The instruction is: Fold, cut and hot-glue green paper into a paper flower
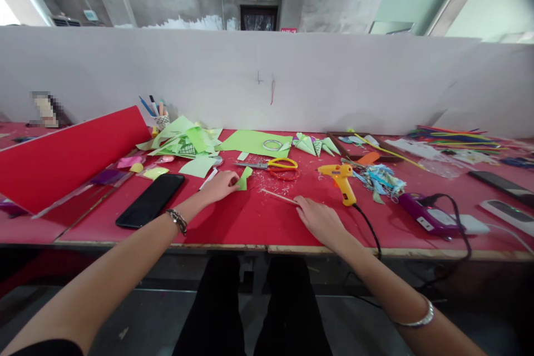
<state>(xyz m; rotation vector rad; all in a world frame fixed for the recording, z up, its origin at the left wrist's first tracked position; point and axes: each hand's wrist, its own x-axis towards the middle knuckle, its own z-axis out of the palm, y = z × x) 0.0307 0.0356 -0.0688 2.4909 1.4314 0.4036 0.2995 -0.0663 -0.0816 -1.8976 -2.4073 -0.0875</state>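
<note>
Where paper (245,179) sits: at left fingers (232,178), pinched together on its edge
Stick (278,196): gripped by nearly closed right fingers (302,204)

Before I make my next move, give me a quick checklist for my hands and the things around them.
1. Green paper piece in the left hand's grip: ok, held at the fingertips.
2. Thin stick in the right hand's grip: ok, free end pointing toward the paper side.
3. Scissors moved well aside: not ok, they lie just beyond the green paper piece.
4. Glue gun apart from the right hand: ok, though its nozzle points leftward.
5. Glue gun hot: cannot tell.
6. White shreds cleared away: not ok, scattered around the scissors.
</note>
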